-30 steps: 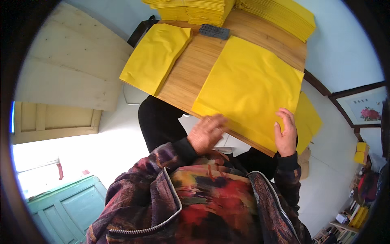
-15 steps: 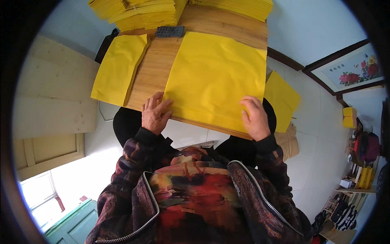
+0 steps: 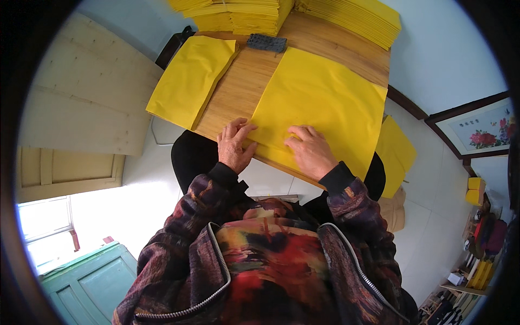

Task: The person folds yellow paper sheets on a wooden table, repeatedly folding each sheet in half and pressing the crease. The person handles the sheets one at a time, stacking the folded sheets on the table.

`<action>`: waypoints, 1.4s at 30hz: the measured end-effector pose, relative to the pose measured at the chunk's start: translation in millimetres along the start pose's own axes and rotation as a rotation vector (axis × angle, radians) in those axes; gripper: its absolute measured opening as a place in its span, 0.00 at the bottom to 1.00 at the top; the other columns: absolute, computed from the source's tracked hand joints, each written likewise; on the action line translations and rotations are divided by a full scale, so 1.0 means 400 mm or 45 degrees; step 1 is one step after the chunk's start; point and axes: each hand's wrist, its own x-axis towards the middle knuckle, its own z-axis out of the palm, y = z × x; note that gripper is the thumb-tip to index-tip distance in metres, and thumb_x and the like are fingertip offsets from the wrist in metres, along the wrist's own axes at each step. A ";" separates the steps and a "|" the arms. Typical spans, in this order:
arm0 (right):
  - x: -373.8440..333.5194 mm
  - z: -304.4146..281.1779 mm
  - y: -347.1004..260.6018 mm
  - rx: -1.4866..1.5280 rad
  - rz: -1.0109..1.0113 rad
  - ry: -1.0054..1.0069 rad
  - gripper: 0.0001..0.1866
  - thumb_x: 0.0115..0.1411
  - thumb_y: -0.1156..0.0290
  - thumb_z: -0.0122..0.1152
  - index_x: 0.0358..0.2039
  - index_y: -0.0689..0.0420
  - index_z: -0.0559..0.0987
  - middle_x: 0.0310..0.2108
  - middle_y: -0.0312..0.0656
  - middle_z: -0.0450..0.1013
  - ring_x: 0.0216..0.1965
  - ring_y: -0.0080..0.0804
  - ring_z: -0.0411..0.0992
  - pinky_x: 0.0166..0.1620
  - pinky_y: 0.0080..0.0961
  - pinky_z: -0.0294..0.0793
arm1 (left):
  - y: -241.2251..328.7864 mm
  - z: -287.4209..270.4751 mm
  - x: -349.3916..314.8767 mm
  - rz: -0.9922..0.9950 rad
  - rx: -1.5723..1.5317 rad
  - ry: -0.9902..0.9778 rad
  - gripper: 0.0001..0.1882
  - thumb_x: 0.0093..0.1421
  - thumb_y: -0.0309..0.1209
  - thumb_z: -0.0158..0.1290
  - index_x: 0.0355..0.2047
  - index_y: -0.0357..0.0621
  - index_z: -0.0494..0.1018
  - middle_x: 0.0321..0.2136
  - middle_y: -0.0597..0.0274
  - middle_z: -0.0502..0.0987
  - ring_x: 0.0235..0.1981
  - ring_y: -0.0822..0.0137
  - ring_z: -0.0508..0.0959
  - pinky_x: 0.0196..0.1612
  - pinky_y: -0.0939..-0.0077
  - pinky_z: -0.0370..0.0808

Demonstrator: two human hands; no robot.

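Note:
A large yellow sheet (image 3: pixel 330 100), slightly wrinkled, lies on the wooden table in front of me, a narrow folded strip along its near edge. My left hand (image 3: pixel 235 147) rests at the sheet's near left corner, fingers bent but apart, fingertips on the sheet and tabletop. Farther along the near edge, my right hand (image 3: pixel 311 153) presses onto the strip with its fingers curled in and close together. No separate thing shows in either hand. Left of the sheet lies a folded yellow stack (image 3: pixel 189 81), apart from both hands.
Tall piles of yellow paper (image 3: pixel 238 19) and a second pile (image 3: pixel 352 19) stand at the table's (image 3: pixel 233 95) far side. A dark grey knitted-looking block (image 3: pixel 266 43) lies before them. More yellow sheets (image 3: pixel 395 154) hang low beside the table's right edge, near my knee.
My right hand has slid left along the sheet's near edge, closer to my left hand, its fingers curling more. My left hand stays at the corner. The whole view has shifted.

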 end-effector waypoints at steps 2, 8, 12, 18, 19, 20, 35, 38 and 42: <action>-0.007 0.000 0.006 0.003 0.007 -0.021 0.11 0.55 0.77 0.52 0.38 0.56 0.79 0.52 0.41 0.67 0.55 0.43 0.64 0.55 0.41 0.65 | 0.001 -0.002 -0.003 0.008 0.018 -0.021 0.20 0.47 0.28 0.60 0.43 0.55 0.77 0.50 0.61 0.70 0.50 0.56 0.71 0.52 0.56 0.64; -0.010 -0.001 0.010 0.031 0.005 -0.010 0.09 0.54 0.77 0.52 0.35 0.56 0.78 0.53 0.43 0.67 0.55 0.45 0.64 0.55 0.40 0.65 | -0.013 -0.001 -0.006 0.076 0.070 -0.031 0.14 0.49 0.28 0.59 0.38 0.55 0.79 0.49 0.62 0.72 0.49 0.56 0.71 0.51 0.56 0.65; -0.030 0.014 0.007 0.083 0.007 0.158 0.09 0.53 0.77 0.54 0.36 0.58 0.77 0.53 0.45 0.67 0.55 0.46 0.64 0.56 0.39 0.65 | -0.020 0.001 0.000 0.167 0.085 -0.011 0.11 0.49 0.28 0.59 0.35 0.51 0.79 0.46 0.60 0.75 0.47 0.53 0.72 0.49 0.57 0.68; -0.157 0.004 0.047 0.121 0.307 0.340 0.14 0.51 0.75 0.59 0.40 0.61 0.76 0.55 0.48 0.66 0.57 0.49 0.64 0.59 0.42 0.62 | -0.017 0.002 -0.001 0.135 0.125 -0.050 0.13 0.49 0.26 0.58 0.37 0.51 0.78 0.48 0.61 0.74 0.50 0.54 0.71 0.52 0.58 0.65; -0.184 -0.006 0.060 0.155 0.340 0.377 0.15 0.50 0.76 0.60 0.41 0.61 0.76 0.55 0.48 0.66 0.57 0.49 0.64 0.59 0.42 0.62 | -0.018 0.003 -0.002 0.132 0.133 -0.054 0.13 0.49 0.26 0.58 0.37 0.51 0.78 0.49 0.61 0.74 0.50 0.54 0.71 0.53 0.58 0.65; -0.213 -0.021 0.074 0.081 0.347 0.385 0.18 0.49 0.77 0.61 0.43 0.61 0.76 0.56 0.49 0.66 0.57 0.50 0.63 0.59 0.41 0.63 | -0.019 0.003 -0.002 0.125 0.143 -0.056 0.13 0.49 0.26 0.58 0.37 0.51 0.78 0.49 0.62 0.73 0.50 0.54 0.70 0.53 0.58 0.64; -0.289 -0.103 0.083 -0.067 0.545 0.367 0.17 0.53 0.75 0.61 0.45 0.62 0.74 0.56 0.48 0.66 0.57 0.49 0.65 0.58 0.37 0.65 | 0.021 -0.033 0.022 0.241 0.301 -0.180 0.13 0.51 0.28 0.58 0.39 0.49 0.77 0.52 0.59 0.71 0.55 0.52 0.67 0.55 0.54 0.64; -0.289 -0.105 0.073 -0.095 0.538 0.334 0.18 0.52 0.74 0.64 0.44 0.63 0.75 0.55 0.50 0.66 0.58 0.50 0.64 0.59 0.40 0.64 | 0.060 -0.034 0.044 0.406 0.363 -0.215 0.17 0.50 0.29 0.60 0.42 0.46 0.75 0.55 0.54 0.68 0.59 0.50 0.65 0.58 0.55 0.62; -0.250 -0.104 0.053 -0.097 0.456 0.414 0.19 0.51 0.73 0.66 0.44 0.63 0.75 0.55 0.49 0.66 0.58 0.50 0.63 0.60 0.41 0.62 | 0.118 0.012 0.066 0.503 0.218 -0.507 0.34 0.48 0.42 0.64 0.55 0.47 0.69 0.62 0.53 0.61 0.63 0.49 0.60 0.64 0.51 0.56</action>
